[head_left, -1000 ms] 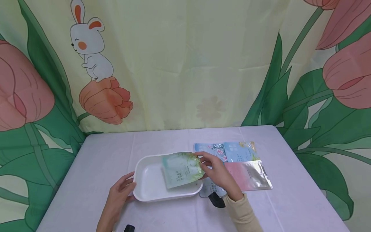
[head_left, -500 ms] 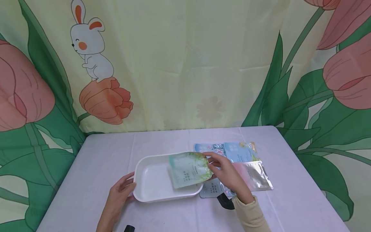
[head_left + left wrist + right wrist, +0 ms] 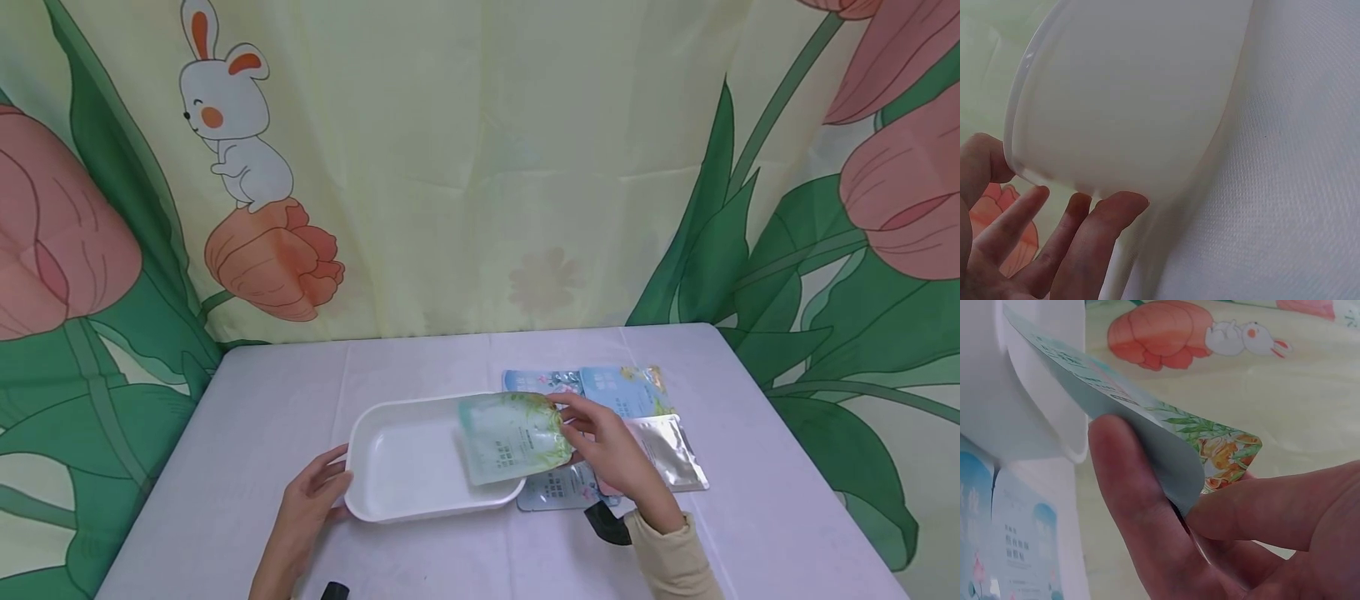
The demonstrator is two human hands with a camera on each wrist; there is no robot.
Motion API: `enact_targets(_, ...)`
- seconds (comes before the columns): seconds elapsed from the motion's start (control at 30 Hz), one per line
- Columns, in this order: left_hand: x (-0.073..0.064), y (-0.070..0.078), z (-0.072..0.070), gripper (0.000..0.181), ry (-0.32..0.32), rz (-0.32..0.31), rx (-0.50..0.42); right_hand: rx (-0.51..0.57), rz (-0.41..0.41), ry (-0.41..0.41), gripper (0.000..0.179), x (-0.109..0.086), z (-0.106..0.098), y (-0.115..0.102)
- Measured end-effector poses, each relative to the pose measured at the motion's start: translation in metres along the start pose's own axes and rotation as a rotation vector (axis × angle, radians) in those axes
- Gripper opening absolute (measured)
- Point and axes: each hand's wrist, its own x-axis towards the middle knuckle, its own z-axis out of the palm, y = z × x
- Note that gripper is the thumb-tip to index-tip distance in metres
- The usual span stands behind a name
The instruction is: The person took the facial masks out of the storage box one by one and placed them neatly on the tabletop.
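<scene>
My right hand (image 3: 611,450) pinches a pale green sheet mask packet (image 3: 504,440) by its right edge, thumb on one side and fingers on the other. The packet tilts over the right part of a white tray (image 3: 397,458), its leafy printed end toward my hand. In the right wrist view, the packet (image 3: 1141,425) bends slightly, its plain back facing the fingers. At the tray's left end, my left hand (image 3: 307,496) grips the rim. The left wrist view has the thumb (image 3: 1125,203) at the tray's edge, with the other fingers spread along the outside.
Right of the tray lie several other packets: a light blue one (image 3: 622,393), a blue floral one (image 3: 540,382), a lower blue one (image 3: 558,492) and a pink and silver one (image 3: 671,450), partly hidden by my right hand. A printed curtain (image 3: 480,167) hangs behind the table.
My right hand has moved steadily right with the green sheet mask packet, from over the tray's middle to its right end. My left hand and the tray have stayed put.
</scene>
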Motion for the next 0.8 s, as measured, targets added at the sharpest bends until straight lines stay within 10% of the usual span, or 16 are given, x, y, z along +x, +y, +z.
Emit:
enact_targets(0.33, -0.001, 0.001, 0.001, 0.053, -0.002, 0.003, 0.003, -0.071, -0.086, 0.037, 0.041, -0.01, -0.017, 0.005)
enact_targets(0.8, 0.0, 0.0, 0.0, 0.053, -0.008, 0.002, 0.005, -0.035, 0.004, 0.046, 0.043, -0.022, -0.042, 0.001)
